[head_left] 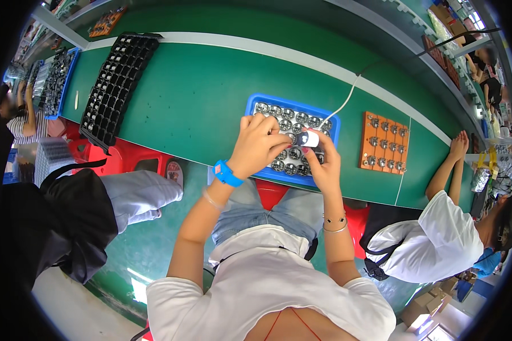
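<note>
My right hand (pixel 326 165) is closed around a short dark-and-white cylinder (pixel 308 138), held over a blue tray (pixel 250 108). A white cable (pixel 342 104) runs down toward that cylinder; where it ends is hard to see. At the cylinder's left end, the fingers of my left hand (pixel 256 142) are pinched together. What they grip, perhaps a small round part, is mostly hidden. Rows of round, shiny metal parts (pixel 287 113) fill the tray beneath both hands, which cover some of them.
An orange board (pixel 384 142) with rows of small metal fittings lies right of the tray. Farther left is a black tray with many pockets (pixel 116 85). Another blue tray (pixel 68 82) stands beyond it. People sit on both sides; one person's hands (pixel 459 145) rest at the right.
</note>
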The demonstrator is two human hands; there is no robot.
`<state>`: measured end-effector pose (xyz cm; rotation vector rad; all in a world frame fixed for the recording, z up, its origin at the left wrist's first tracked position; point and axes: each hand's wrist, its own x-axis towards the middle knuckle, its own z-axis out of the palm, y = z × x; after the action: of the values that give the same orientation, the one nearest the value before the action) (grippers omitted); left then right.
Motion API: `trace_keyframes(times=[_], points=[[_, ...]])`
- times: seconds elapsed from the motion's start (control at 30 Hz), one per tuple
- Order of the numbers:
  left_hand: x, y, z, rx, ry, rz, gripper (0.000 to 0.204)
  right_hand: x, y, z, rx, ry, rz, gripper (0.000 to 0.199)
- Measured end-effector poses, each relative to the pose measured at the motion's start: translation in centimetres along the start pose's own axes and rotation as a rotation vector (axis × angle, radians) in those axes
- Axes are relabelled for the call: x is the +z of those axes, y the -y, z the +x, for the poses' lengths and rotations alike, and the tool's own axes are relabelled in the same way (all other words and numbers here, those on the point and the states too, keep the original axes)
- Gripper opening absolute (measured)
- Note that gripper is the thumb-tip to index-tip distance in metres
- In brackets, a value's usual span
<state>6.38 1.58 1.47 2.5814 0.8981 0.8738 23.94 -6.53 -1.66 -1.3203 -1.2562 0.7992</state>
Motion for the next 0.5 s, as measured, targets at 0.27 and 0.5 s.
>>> trace_keyframes(times=[0.27, 0.5], points=[[-0.4, 0.3, -0.2, -0.009, 0.011, 0.031, 0.007, 0.3, -0.7, 0.0, -0.007, -0.148, 0.353, 0.037], [0.2, 1.3, 0.9, -0.077, 0.026, 0.009, 0.011, -0.7, -0.9, 1.1, -0.057, -0.145, 0.317, 0.037]])
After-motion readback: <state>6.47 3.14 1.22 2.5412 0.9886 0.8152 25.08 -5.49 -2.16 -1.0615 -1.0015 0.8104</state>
